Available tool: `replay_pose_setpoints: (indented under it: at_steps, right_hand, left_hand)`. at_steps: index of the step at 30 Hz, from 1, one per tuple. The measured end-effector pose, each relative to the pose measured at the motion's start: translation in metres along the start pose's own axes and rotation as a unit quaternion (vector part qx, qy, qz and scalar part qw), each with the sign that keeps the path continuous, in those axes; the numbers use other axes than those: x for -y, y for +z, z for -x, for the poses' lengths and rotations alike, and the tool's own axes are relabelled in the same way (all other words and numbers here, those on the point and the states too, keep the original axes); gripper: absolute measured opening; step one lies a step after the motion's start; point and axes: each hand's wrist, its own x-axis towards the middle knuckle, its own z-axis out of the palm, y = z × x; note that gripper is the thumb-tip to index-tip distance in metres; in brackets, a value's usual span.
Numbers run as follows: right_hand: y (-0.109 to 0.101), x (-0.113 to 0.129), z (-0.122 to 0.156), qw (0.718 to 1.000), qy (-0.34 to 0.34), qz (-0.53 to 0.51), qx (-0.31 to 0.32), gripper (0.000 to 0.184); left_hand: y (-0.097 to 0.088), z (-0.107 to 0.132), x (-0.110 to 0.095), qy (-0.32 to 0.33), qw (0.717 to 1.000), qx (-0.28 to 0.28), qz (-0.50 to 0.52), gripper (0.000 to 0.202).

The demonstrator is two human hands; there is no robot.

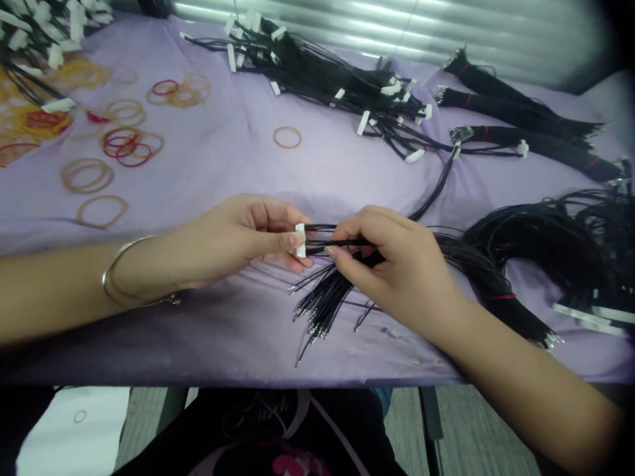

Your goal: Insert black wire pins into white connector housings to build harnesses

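My left hand (238, 235) pinches a small white connector (300, 240) between thumb and fingers, just above the purple cloth. My right hand (391, 264) is closed on a black wire (342, 243) whose end meets the connector. A loose bundle of black wires (322, 301) with bare metal tips fans out beneath my right hand. A thin bangle sits on my left wrist.
Rubber bands (124, 142) lie scattered over the left of the purple table cover (238, 139). A heap of wired white connectors (347, 86) lies at the back centre. Tied black wire bundles (520, 112) and coiled black wires (560, 244) fill the right. The table's front edge runs just below my forearms.
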Motion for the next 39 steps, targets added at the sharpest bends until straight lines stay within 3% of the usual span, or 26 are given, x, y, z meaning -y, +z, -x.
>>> replay_pose_setpoints:
  at_steps: [4, 21, 26, 33, 39]
  right_hand:
    - [-0.0001, 0.0011, -0.0002, 0.999, 0.040, -0.027, 0.013, 0.003]
    - [0.0012, 0.0049, -0.0019, 0.991, 0.094, -0.096, 0.024, 0.003]
    - [0.0016, 0.0056, -0.0019, 0.992, 0.081, -0.096, 0.019, 0.006]
    - [0.0023, 0.0052, -0.0010, 1.000, -0.001, -0.024, -0.003, 0.008]
    - [-0.0002, 0.0050, -0.0019, 0.998, 0.024, -0.054, 0.023, 0.005]
  left_hand:
    - [0.0007, 0.0005, -0.0014, -0.001, 1.000, 0.009, -0.008, 0.008]
    - [-0.0017, -0.0012, 0.0001, 0.000, 0.999, 0.022, -0.046, 0.010]
    - [-0.0016, 0.0002, -0.0005, 0.002, 0.999, 0.029, -0.031, 0.009]
    - [-0.0029, 0.0006, -0.0019, -0.005, 0.997, 0.064, -0.031, 0.016]
    - [0.0008, 0.0007, -0.0085, -0.014, 0.997, 0.057, -0.051, 0.015]
